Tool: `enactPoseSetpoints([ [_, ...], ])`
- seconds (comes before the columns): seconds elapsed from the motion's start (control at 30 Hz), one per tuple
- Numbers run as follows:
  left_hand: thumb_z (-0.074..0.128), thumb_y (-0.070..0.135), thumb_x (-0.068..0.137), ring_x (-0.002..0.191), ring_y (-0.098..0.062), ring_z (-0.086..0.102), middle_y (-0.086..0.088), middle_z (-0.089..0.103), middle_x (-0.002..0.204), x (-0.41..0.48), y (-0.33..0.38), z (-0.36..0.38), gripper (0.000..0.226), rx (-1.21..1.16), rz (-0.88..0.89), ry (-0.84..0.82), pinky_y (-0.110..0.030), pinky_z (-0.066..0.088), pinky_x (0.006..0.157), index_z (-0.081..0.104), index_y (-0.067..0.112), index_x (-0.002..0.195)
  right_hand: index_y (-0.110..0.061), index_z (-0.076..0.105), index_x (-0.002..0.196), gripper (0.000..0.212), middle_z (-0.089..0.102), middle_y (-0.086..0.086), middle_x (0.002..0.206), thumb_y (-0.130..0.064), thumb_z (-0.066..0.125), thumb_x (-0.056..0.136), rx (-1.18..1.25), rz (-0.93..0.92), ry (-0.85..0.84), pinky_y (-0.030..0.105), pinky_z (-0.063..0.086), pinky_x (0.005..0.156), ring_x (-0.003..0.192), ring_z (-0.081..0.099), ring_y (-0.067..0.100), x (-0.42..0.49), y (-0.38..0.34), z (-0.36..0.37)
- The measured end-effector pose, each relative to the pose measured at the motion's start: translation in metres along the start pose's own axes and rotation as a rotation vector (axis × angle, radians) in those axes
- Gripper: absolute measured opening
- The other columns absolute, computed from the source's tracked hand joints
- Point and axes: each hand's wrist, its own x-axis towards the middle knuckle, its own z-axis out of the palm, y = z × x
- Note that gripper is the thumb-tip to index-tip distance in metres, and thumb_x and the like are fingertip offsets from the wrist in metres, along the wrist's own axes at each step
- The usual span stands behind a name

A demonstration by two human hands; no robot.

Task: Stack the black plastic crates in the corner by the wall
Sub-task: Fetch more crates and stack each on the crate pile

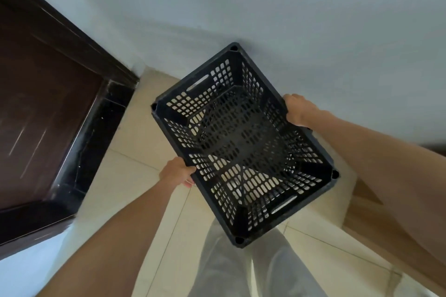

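Observation:
A black plastic crate (243,144) with perforated walls and floor hangs in the air in front of me, open side up and turned diagonally. My left hand (177,172) grips the rim of its left long side. My right hand (299,111) grips the rim of the opposite long side. The crate's far corner is close to the pale wall (265,7). Through the holes I see the light floor tiles below. No other crate is visible.
A dark brown wooden door (41,103) with a black frame stands at the left, meeting the wall at a corner. Cream floor tiles (135,176) lie below. My legs in light trousers (241,267) are under the crate. A brown surface (366,210) shows at the right.

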Motion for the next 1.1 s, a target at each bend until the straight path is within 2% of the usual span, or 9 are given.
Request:
enactPoseSetpoints([
  [0.07,0.062,0.032,0.090,0.067,-0.016,0.074,0.001,0.076,0.071,0.010,-0.008,0.002,0.011,-0.001,-0.032,-0.001,-0.040,0.055,0.089,0.058,0.021,0.091,-0.002,0.043,0.134,0.046,0.049,0.021,0.129,-0.003,0.051,0.089,0.008,-0.004,-0.006,0.045,0.047,0.095,0.117,0.051,0.039,0.010,-0.004,0.005],
  [0.17,0.068,0.039,0.082,0.072,-0.020,0.075,0.000,0.076,0.072,0.030,-0.016,0.001,0.033,-0.046,-0.063,0.006,-0.041,0.056,0.087,0.063,0.016,0.106,-0.001,0.043,0.134,0.045,0.048,0.022,0.129,-0.003,0.052,0.089,0.036,0.012,-0.004,0.045,0.047,0.093,0.116,0.051,0.040,0.026,-0.008,0.010],
  [0.4,0.065,0.031,0.090,0.072,-0.016,0.075,-0.002,0.076,0.072,0.031,0.005,0.005,0.014,-0.144,-0.041,-0.031,-0.042,0.053,0.092,0.060,0.020,0.084,0.001,0.043,0.132,0.046,0.044,0.024,0.128,-0.004,0.054,0.088,0.117,0.011,0.040,0.045,0.046,0.096,0.114,0.050,0.043,0.057,-0.011,0.010],
  [0.5,0.064,0.037,0.090,0.071,-0.016,0.075,-0.002,0.076,0.072,0.036,0.007,0.004,0.023,-0.095,-0.040,-0.055,-0.041,0.053,0.093,0.064,0.014,0.095,0.000,0.041,0.134,0.048,0.042,0.024,0.130,-0.004,0.054,0.088,0.171,0.019,0.055,0.046,0.045,0.098,0.116,0.048,0.044,0.064,-0.012,0.012],
  [0.63,0.065,0.053,0.085,0.071,-0.012,0.072,0.005,0.073,0.066,0.030,0.021,-0.011,0.040,0.567,-0.016,0.013,-0.036,0.053,0.083,0.066,0.013,0.090,-0.003,0.034,0.139,0.055,0.039,0.022,0.134,-0.005,0.054,0.088,0.217,-0.008,0.039,0.047,0.043,0.099,0.121,0.044,0.043,0.055,-0.007,0.020],
  [0.73,0.062,0.051,0.087,0.078,-0.020,0.067,0.001,0.064,0.075,0.016,0.049,-0.015,0.040,0.914,0.212,0.208,-0.032,0.051,0.073,0.059,0.011,0.088,-0.009,0.016,0.152,0.072,0.025,0.016,0.153,-0.009,0.054,0.090,0.144,-0.089,0.071,0.049,0.037,0.107,0.134,0.034,0.040,0.032,-0.002,0.028],
  [0.87,0.068,0.045,0.085,0.104,-0.025,0.062,-0.004,0.065,0.107,0.007,0.076,-0.007,0.038,1.023,0.502,0.111,-0.041,0.049,0.090,0.059,0.020,0.113,-0.018,0.021,0.152,0.065,0.025,0.007,0.157,-0.020,0.051,0.095,0.097,-0.179,0.104,0.048,0.035,0.109,0.140,0.030,0.033,-0.021,-0.008,0.050],
  [0.97,0.069,0.045,0.083,0.122,-0.025,0.054,-0.001,0.059,0.128,0.015,0.067,-0.001,0.061,1.338,0.571,-0.027,-0.043,0.042,0.104,0.049,0.029,0.137,-0.020,0.025,0.151,0.059,0.036,0.008,0.151,-0.034,0.047,0.098,0.129,-0.184,-0.047,0.047,0.039,0.106,0.134,0.040,0.032,-0.062,-0.028,0.093],
  [1.1,0.059,0.035,0.093,0.129,-0.026,0.051,-0.003,0.054,0.140,0.025,0.039,-0.002,0.049,1.506,0.626,-0.014,-0.042,0.040,0.109,0.047,0.029,0.140,-0.018,0.021,0.152,0.073,0.037,0.009,0.152,-0.051,0.049,0.093,0.156,-0.199,-0.280,0.046,0.039,0.105,0.134,0.042,0.032,-0.105,-0.073,0.164],
])
